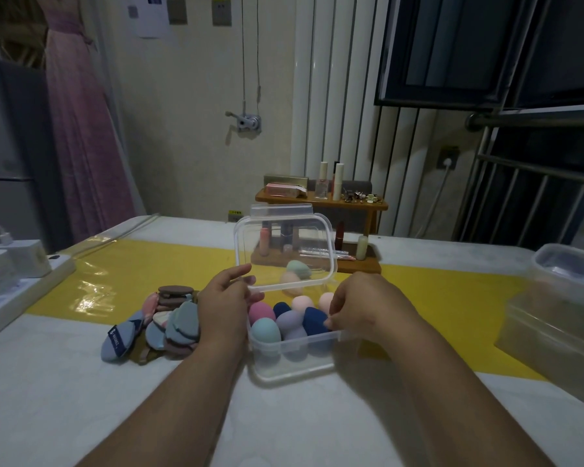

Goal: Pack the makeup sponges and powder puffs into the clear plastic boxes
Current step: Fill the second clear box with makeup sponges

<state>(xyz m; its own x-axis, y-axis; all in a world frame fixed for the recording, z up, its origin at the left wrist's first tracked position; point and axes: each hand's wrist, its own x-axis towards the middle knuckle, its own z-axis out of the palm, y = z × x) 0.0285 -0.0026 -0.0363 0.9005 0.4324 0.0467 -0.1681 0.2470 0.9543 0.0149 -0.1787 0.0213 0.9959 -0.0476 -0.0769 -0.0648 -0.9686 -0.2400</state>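
Observation:
A clear plastic box (pixel 294 360) stands on the table in front of me, holding several egg-shaped makeup sponges (pixel 265 330) in teal, pink, lilac, navy and peach. Its clear lid (pixel 284 244) is tilted up behind it. My left hand (pixel 225 305) pinches the lid's near left corner. My right hand (pixel 354 306) is curled over the box's right rim, fingertips on a navy sponge (pixel 314 320). More sponges (pixel 297 269) show through the lid, beyond the box. A pile of flat powder puffs (pixel 169 320) lies left of the box.
A wooden cosmetics rack (pixel 321 202) with bottles stands behind the box. More clear boxes (pixel 567 298) are stacked at the right edge. A white power strip with adapters (pixel 11 271) sits at the left. A yellow sheet (pixel 142 274) crosses the table.

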